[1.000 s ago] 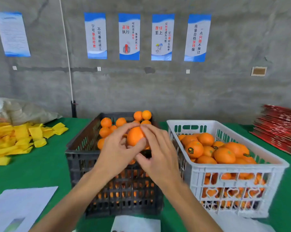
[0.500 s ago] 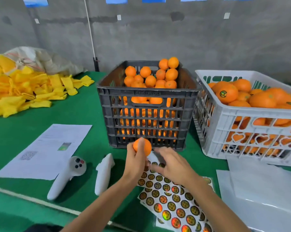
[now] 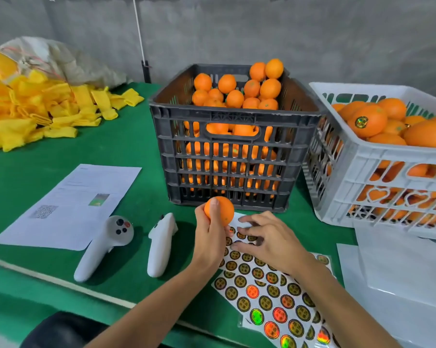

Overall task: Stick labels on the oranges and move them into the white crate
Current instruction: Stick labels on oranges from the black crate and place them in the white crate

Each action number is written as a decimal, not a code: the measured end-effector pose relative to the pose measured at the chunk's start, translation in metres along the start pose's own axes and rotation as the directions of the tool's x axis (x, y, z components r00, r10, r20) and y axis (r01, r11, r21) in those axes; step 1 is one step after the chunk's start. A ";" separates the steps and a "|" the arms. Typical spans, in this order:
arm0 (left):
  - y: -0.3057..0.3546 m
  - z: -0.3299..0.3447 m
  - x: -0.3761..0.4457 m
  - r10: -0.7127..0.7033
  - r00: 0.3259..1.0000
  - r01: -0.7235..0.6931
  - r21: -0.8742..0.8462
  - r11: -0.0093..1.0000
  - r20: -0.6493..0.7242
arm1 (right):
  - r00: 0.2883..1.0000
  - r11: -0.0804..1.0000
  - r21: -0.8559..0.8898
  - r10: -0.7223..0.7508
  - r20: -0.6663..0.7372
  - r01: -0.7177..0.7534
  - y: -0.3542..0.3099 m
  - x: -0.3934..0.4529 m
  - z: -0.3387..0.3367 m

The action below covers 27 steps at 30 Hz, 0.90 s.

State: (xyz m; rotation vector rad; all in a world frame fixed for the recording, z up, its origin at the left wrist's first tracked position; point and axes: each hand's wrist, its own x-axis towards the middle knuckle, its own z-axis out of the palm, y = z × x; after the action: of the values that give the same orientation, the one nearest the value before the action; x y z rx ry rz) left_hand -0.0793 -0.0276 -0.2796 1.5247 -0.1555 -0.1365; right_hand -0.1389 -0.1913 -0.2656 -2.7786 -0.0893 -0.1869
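My left hand (image 3: 210,241) grips an orange (image 3: 222,209) just in front of the dark grey crate (image 3: 232,144), which is heaped with unlabelled oranges (image 3: 237,94). Beside it, my right hand (image 3: 267,241) lies on the sheet of round shiny labels (image 3: 269,292), its fingertips spread over the sheet's top rows. Whether a label is pinched cannot be seen. The white crate (image 3: 377,172) stands at the right and holds oranges, one showing a label (image 3: 361,121).
Two white hand controllers (image 3: 104,244) (image 3: 160,243) lie left of my hands on the green table (image 3: 136,204). A printed paper (image 3: 71,204) lies further left. Yellow foam sleeves (image 3: 36,111) are piled at the back left. White sheets (image 3: 392,275) lie at the right front.
My hands came down from above the dark crate to the table front with the orange. My right hand let go of the orange and spread over the label sheet. The view tilted downward.
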 end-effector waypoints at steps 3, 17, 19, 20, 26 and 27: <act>0.001 -0.002 -0.001 0.008 1.000 -0.008 -0.006 1.000 -0.024 | 1.000 0.999 0.040 0.015 -0.002 -0.015 -0.001 -0.003 0.001; 0.008 -0.002 -0.006 -0.026 0.998 0.025 -0.016 1.000 -0.053 | 0.983 0.994 0.086 0.084 -0.165 -0.070 -0.012 -0.007 0.004; 0.011 -0.002 -0.008 -0.014 0.999 0.014 -0.004 1.000 -0.029 | 0.922 0.945 0.291 0.240 -0.303 -0.150 -0.013 -0.004 -0.002; 0.013 -0.001 -0.010 0.004 1.000 -0.004 -0.008 1.000 -0.012 | 0.881 0.933 0.324 0.281 -0.380 -0.157 -0.016 -0.001 -0.007; 0.045 0.010 -0.016 0.121 0.990 -0.113 -0.114 0.987 0.071 | 0.769 0.959 0.272 0.116 -0.628 0.077 -0.058 0.008 -0.037; 0.056 0.012 -0.016 0.139 0.987 -0.125 -0.153 0.980 0.082 | 0.772 0.953 0.284 0.101 -0.627 0.106 -0.064 0.008 -0.043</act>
State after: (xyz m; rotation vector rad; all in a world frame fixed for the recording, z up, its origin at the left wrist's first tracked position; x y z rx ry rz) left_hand -0.0975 -0.0341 -0.2237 1.3572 -0.3135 -0.1098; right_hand -0.1417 -0.1466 -0.2026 -2.2603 0.0496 -1.0170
